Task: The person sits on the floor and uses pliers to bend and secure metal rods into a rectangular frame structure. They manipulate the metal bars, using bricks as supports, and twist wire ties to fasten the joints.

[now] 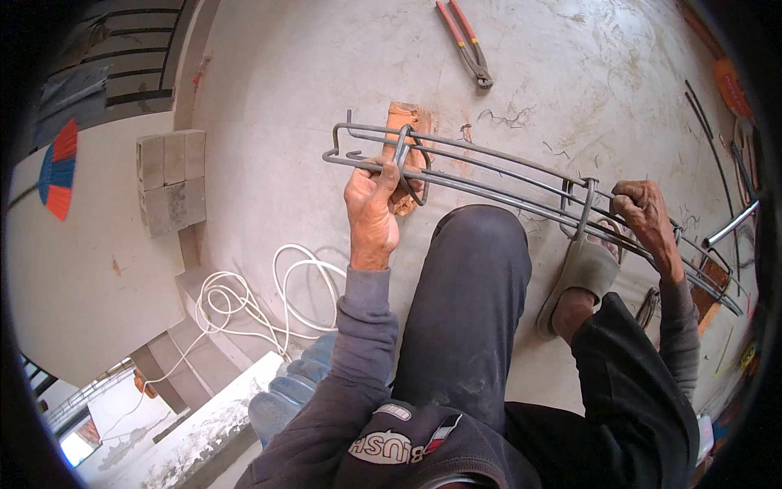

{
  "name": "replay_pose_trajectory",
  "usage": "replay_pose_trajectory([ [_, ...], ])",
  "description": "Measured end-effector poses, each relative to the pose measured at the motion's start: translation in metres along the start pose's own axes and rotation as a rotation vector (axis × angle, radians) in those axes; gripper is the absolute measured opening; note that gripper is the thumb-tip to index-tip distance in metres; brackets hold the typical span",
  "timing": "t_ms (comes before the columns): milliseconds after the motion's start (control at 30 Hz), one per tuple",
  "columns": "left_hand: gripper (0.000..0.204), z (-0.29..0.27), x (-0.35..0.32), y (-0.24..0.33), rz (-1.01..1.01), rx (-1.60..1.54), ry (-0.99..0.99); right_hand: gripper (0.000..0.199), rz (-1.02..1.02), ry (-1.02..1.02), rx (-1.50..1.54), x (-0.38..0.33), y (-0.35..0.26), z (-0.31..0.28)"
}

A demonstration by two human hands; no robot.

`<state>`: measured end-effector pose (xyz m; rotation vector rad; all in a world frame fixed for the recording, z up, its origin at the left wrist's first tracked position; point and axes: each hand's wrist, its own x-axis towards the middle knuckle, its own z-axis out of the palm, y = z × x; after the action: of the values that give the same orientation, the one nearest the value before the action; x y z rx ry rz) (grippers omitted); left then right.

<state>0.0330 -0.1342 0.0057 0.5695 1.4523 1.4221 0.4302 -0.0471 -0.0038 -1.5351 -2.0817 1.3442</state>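
A long, narrow rebar cage [505, 187] lies across in front of my knees, its dark bars hooked at the left end. Bent steel stirrups ring the bars, one [402, 148] near the left end and another [586, 208] near the right. My left hand [373, 213] is closed round the lower bars right beside the left stirrup. Farther right, my right hand [649, 218] is closed over the upper bar, just past the other stirrup; its fingertips are partly hidden. Under the left end sits an orange-brown block [405, 114], and a similar block [710, 300] supports the right end.
Red-handled pincers [466, 45] lie on the concrete floor beyond the cage, near scattered wire bits [509, 116]. Coiled white cable [236, 301] and grey blocks [173, 181] are at left. Loose rods [709, 122] and a metal tube [731, 224] lie at right. My sandalled foot [582, 281] is under the cage.
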Motion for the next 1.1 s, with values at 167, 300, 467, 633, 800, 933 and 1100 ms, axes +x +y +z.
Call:
replay_pose_trajectory([
  [167,0.036,0.0,0.001,-0.002,0.014,0.002,-0.017,0.027,0.019,-0.088,0.091,0.003,-0.009,-0.01],
  [300,0.036,0.001,0.004,-0.003,0.011,0.0,-0.03,0.025,-0.027,0.002,0.006,0.003,0.002,-0.003],
  [467,0.033,-0.006,0.005,-0.005,-0.011,-0.03,-0.022,0.025,-0.024,0.04,-0.022,0.002,-0.004,0.002],
  [633,0.036,-0.006,0.006,-0.01,0.007,-0.019,-0.039,0.023,-0.053,0.084,-0.072,-0.003,0.004,0.004],
  [800,0.036,-0.004,0.007,-0.011,-0.003,-0.051,-0.053,0.023,-0.026,0.09,-0.119,-0.005,0.001,0.004],
  [933,0.039,-0.008,0.009,-0.012,0.001,-0.048,-0.041,0.022,-0.061,0.098,-0.162,-0.003,0.005,0.005],
  [1100,0.04,-0.009,0.013,-0.018,0.004,-0.062,-0.075,0.021,-0.022,0.108,-0.159,-0.004,0.003,0.006],
])
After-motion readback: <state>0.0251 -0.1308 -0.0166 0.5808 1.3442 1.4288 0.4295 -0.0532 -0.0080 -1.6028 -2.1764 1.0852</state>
